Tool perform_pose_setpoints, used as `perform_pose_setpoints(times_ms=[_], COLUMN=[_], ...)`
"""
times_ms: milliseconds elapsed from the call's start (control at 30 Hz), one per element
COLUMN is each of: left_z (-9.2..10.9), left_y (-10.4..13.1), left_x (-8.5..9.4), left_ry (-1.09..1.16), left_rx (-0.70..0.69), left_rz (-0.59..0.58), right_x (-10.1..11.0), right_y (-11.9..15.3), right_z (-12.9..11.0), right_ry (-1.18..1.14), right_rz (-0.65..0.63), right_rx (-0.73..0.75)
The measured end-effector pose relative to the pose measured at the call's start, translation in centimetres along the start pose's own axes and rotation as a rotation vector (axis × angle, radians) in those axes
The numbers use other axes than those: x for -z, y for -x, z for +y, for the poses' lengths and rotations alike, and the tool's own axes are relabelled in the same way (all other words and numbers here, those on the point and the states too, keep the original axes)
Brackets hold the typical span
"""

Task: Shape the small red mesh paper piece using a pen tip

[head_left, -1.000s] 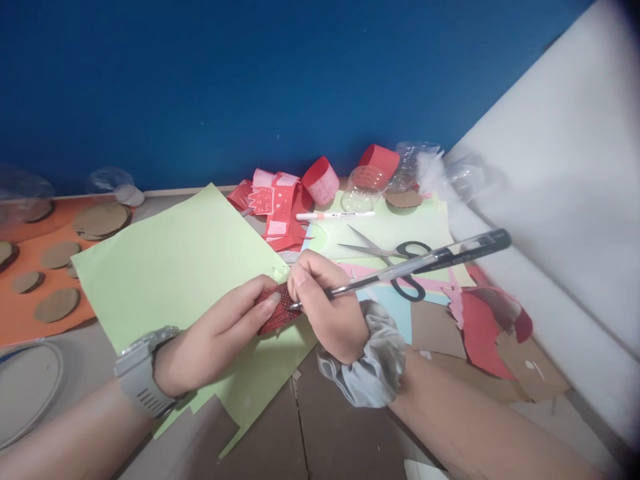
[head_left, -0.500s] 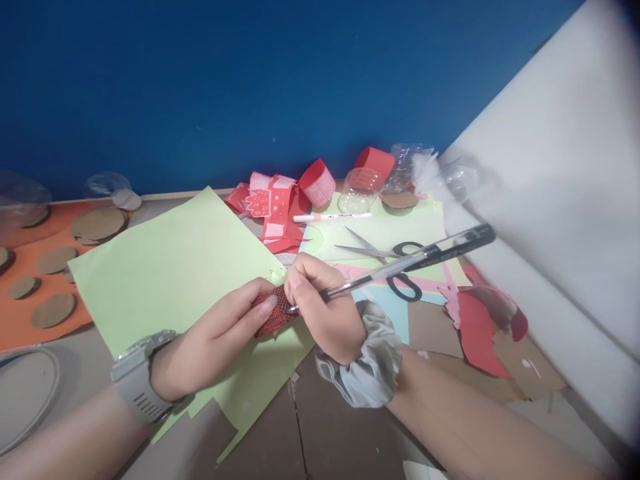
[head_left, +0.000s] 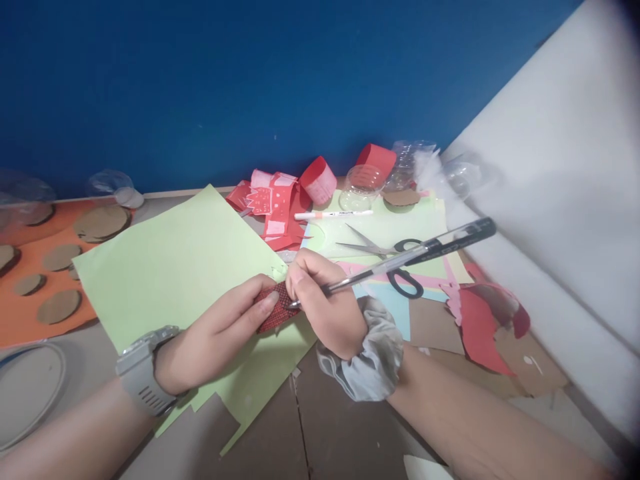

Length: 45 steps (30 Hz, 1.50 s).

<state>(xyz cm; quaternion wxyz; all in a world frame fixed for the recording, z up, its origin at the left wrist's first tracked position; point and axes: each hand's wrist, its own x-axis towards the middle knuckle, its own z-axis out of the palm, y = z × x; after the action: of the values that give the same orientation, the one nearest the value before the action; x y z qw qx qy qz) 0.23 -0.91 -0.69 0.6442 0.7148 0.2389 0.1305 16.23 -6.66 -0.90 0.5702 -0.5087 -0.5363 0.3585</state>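
Note:
My left hand [head_left: 235, 317] is closed on a small dark red patterned piece [head_left: 277, 313], thumb on top and fingers along its far side. Whether that piece is paper or cloth I cannot tell. My right hand [head_left: 325, 300] grips a black-and-clear pen [head_left: 410, 257] low down, its tip at the piece's right part and its back end slanting up to the right. Beneath both hands spreads a light green paper sheet [head_left: 175, 260] with a notched lower edge. Right of my right hand, scissors [head_left: 385, 250] with black handles lie with blades apart.
A white marker [head_left: 333, 215] and red paper shapes [head_left: 280, 203] lie behind my hands, near clear plastic cups [head_left: 361, 187]. Cardboard discs [head_left: 59, 307] rest on orange paper [head_left: 23, 323] at left. Red paper scraps [head_left: 480, 327] and cardboard [head_left: 435, 327] are on the right, beside a white panel [head_left: 565, 173].
The pen's back end has risen slightly and its tip has shifted a little up the red piece. Both hands keep their grips. The whole view has shifted slightly.

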Motion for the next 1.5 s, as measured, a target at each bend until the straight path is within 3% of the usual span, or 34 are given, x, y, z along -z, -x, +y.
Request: perform_pose_setpoints(times_ms=[1500], left_z=[-0.14], left_y=[0.19], left_x=[-0.02], left_ry=[-0.006], left_rx=[-0.013], left_rz=[0.008], right_x=[0.06], right_y=[0.04], right_z=[0.22], right_ry=[-0.004], right_rz=[-0.009], right_rx=[0.044])
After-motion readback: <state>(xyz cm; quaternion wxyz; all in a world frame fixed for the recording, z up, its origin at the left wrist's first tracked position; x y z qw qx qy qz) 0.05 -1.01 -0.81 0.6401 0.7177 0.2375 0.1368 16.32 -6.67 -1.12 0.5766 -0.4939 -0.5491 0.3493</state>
